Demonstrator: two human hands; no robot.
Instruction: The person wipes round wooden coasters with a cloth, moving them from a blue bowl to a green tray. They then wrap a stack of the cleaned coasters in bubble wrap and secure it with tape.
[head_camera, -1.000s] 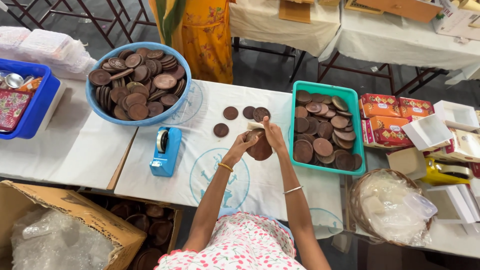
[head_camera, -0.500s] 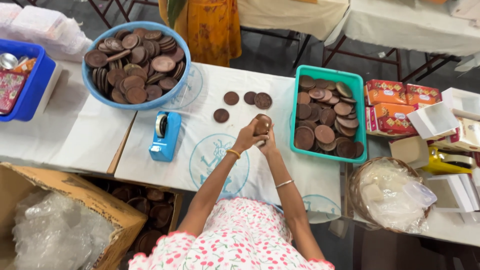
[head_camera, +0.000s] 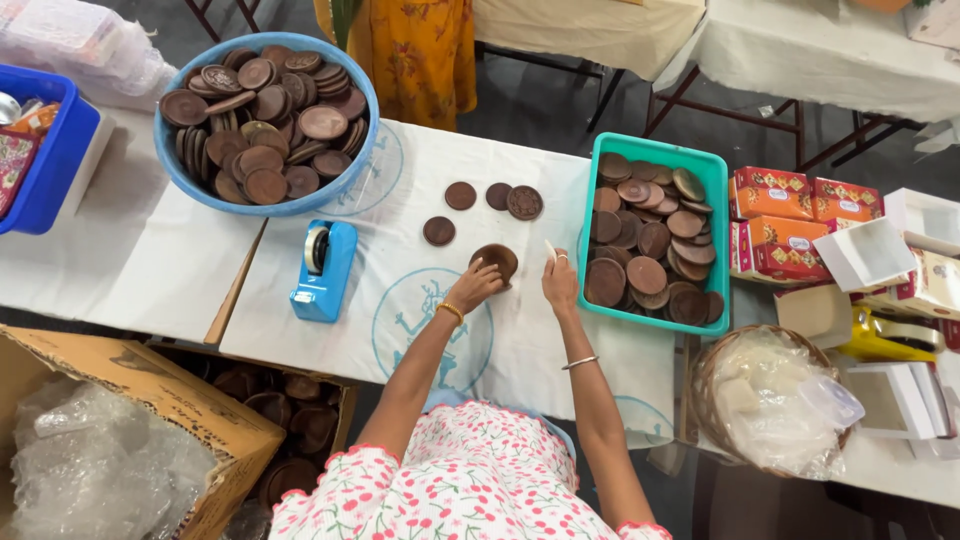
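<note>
White-clothed trestle tables (head_camera: 150, 270) fill our view, entered left to right.

Item: blue crate (head_camera: 45, 175), one, at nine o'clock.
Item: round blue basin (head_camera: 265, 120), one, heaped with brown discs, too many to count.
Item: blue tape dispenser (head_camera: 323, 270), one, long axis running twelve to six.
Item: loose brown discs (head_camera: 462, 195), four, lying flat on the cloth; three in a row, one below at seven o'clock of them.
Item: our left hand (head_camera: 473, 288), fingers curled and closed on a stack of brown discs (head_camera: 497, 258), which sits at one o'clock of that hand, touching it. The count in the stack we cannot tell.
Item: our right hand (head_camera: 560, 285), just beside at three o'clock of the stack, fingertips pinching a small pale scrap (head_camera: 550, 250). The left hand is the nearer to the stack.
Item: teal tray (head_camera: 655, 150), one, full of discs, at three o'clock of the right hand.
Item: orange printed boxes (head_camera: 770, 195), about four.
Item: basket (head_camera: 770, 400) lined with clear wrap, one.
</note>
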